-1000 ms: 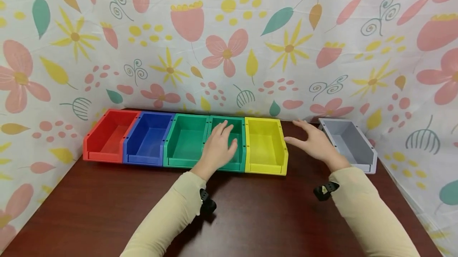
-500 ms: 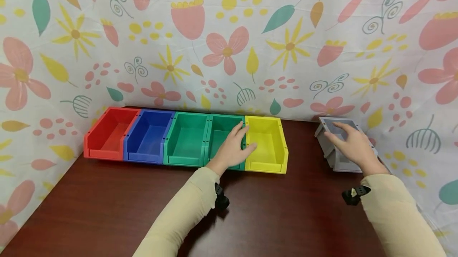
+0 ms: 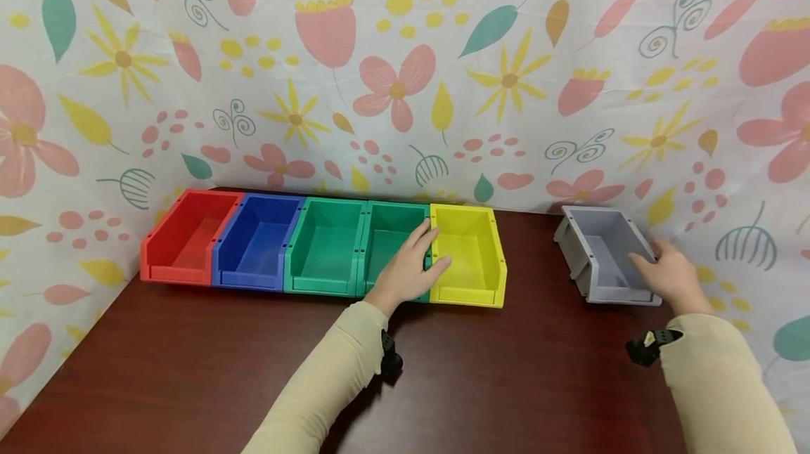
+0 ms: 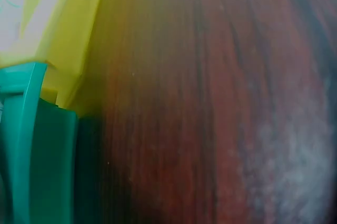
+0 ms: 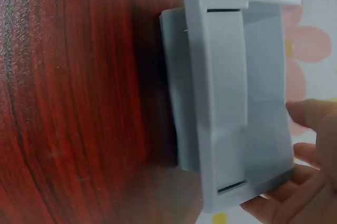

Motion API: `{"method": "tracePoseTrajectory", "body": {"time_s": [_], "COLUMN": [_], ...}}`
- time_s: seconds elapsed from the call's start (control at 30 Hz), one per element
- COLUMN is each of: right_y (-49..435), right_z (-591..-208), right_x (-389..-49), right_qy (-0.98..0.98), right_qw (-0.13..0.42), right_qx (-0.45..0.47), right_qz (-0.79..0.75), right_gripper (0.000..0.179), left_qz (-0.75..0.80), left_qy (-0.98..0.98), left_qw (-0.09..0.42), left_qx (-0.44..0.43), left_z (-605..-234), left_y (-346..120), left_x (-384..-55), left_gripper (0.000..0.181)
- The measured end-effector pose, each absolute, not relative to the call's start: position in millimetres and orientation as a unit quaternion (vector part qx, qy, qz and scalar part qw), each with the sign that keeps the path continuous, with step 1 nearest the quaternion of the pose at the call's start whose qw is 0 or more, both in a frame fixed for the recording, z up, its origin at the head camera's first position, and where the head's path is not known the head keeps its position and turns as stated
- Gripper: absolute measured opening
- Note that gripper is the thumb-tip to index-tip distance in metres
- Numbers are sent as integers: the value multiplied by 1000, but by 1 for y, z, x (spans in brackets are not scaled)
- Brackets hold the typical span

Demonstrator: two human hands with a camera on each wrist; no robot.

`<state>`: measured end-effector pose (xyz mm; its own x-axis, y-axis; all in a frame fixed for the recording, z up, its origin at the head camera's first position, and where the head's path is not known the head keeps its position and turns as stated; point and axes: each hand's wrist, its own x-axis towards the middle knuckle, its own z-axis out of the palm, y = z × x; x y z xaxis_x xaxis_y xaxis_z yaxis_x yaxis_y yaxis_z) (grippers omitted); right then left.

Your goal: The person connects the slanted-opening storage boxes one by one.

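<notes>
In the head view my left hand (image 3: 408, 268) lies over the right-hand green bin (image 3: 392, 236), its fingers extended toward the edge of the yellow bin (image 3: 468, 254). The left wrist view shows the corners of the green bin (image 4: 50, 155) and yellow bin (image 4: 73, 24), but no hand. On the right, my right hand (image 3: 673, 275) is at the right wall of a grey bin (image 3: 607, 250). Its thumb points over the bin's inside, apart from the wall. In the right wrist view the other fingers (image 5: 284, 195) are beside the grey bin's side wall (image 5: 271, 182).
A red bin (image 3: 193, 240), a blue bin (image 3: 259, 243) and another green bin (image 3: 325, 247) continue the row leftward. All stand on a dark reddish wooden table (image 3: 493, 370). Behind hangs a flowered cloth (image 3: 392, 18). A gap of bare table separates the yellow and grey bins.
My right hand has moved right, from left of the grey bin, across it, to its right wall. The left hand has shifted right toward the yellow bin, then stayed. The bins have not moved.
</notes>
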<state>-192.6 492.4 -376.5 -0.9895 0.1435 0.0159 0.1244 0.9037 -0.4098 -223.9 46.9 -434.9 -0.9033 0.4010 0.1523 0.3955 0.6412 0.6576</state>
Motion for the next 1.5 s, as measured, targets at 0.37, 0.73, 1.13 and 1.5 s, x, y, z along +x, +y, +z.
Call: {"method": "tracePoseTrajectory", "body": {"time_s": [0.37,0.73,1.13,1.5], "right_y": [488,444,407,398], "right_z": [-379,-389,-385,-383], "right_x": [-189,-181,-186,-187], "right_qy": [-973,-951,-917,-913], "right_qw": [38,47,53,63], "right_qx": [-109,-95,-94,-86], "right_qz": [198,291,385,394], "right_gripper": [50,49,53,52], "left_qz": [395,414,427,421], "left_qy": [901,895,891,895], "left_qw": [6,31,21,20], "left_qx": [182,163,151,146], "left_z": [-430,-432,-431,-430], "left_y": [52,51,50,50], "left_x": [-221,-218,-222,-224], "left_gripper": [57,61,60,61]}}
